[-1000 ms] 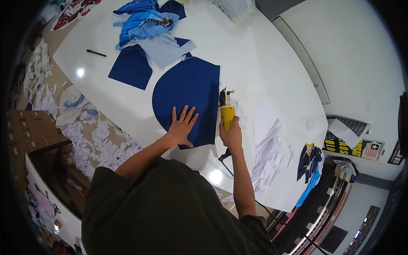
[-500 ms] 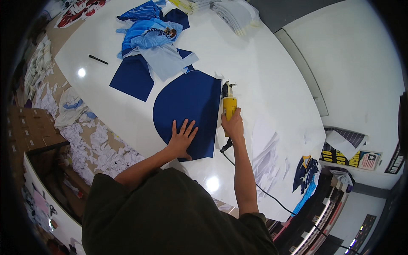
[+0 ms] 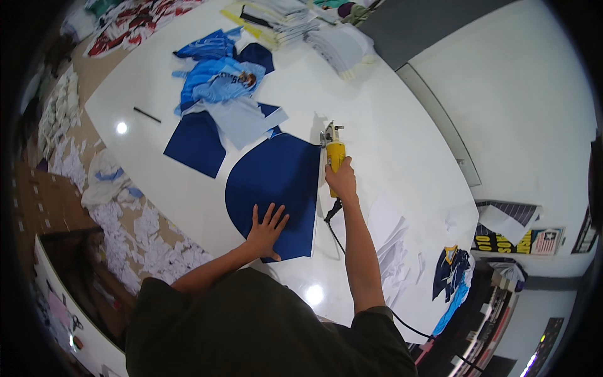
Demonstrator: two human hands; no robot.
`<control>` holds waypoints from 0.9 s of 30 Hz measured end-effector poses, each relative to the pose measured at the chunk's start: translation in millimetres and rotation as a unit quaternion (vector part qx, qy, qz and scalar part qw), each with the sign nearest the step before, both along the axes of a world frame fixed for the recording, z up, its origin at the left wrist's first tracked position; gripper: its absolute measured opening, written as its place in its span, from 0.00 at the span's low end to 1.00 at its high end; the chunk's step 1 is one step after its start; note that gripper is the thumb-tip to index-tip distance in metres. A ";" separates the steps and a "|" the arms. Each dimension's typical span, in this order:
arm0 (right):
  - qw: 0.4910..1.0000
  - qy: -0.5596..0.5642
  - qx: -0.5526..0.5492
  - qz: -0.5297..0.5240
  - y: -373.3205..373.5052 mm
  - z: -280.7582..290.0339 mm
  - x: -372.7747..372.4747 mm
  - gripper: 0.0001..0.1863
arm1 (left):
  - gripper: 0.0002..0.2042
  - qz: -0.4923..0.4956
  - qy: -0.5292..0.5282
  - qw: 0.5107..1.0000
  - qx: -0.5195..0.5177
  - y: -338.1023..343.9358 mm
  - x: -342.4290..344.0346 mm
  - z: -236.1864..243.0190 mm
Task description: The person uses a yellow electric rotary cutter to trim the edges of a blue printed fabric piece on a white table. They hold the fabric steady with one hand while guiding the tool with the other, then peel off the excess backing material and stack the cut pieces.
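A dark blue fabric piece with a curved left side and a straight right edge lies flat on the white table. My left hand presses on its near part, fingers spread. In my right hand is a yellow electric fabric cutter, gripped round its body. The cutter's metal head is at the far right corner of the fabric; the exact contact of the blade cannot be made out. A black cord trails back from the tool beside my right forearm.
Beyond lie a blue fabric piece, a crumpled light-blue printed garment and folded white stacks. White paper sheets and a navy jersey lie at right. A black pen-like stick is far left; paper scraps litter the floor.
My right hand has moved the cutter farther along the straight edge to the far corner. My left hand stays on the fabric. The whole view has shifted, showing more of the table's far end.
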State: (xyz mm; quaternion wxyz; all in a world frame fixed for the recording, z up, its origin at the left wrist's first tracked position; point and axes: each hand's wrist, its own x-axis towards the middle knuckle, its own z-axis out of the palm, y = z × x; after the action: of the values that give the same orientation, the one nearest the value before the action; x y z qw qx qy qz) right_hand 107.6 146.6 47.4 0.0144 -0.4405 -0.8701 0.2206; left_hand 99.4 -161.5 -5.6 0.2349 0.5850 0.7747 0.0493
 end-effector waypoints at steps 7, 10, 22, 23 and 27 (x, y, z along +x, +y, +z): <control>0.960 0.193 -0.104 -0.171 2.6 0.2 95.9 0.31 | 0.66 0.000 -0.021 1.000 -0.007 -0.1 -9.2 18.9; 0.872 0.325 -0.256 -0.260 -26.8 34.9 173.6 0.25 | 0.58 0.026 -0.044 0.999 0.013 1.5 -11.9 10.5; 0.714 0.435 -0.087 -0.541 -129.0 47.8 541.2 0.23 | 0.44 0.085 0.048 0.990 0.099 272.0 178.5 -55.8; 0.702 0.417 -0.053 -0.575 -143.8 46.9 563.9 0.25 | 0.43 0.054 0.012 0.991 0.126 282.3 217.8 -58.3; 0.655 0.400 -0.084 -0.635 -151.3 44.5 652.4 0.36 | 0.46 -0.078 -0.159 0.980 0.094 309.5 355.4 -24.4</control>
State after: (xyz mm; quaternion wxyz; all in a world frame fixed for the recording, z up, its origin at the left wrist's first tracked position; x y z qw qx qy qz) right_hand 760.1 -4.7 91.9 0.4603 -0.7545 -0.2660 0.3848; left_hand 454.8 148.0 -30.0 0.3023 0.6477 0.6715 0.1954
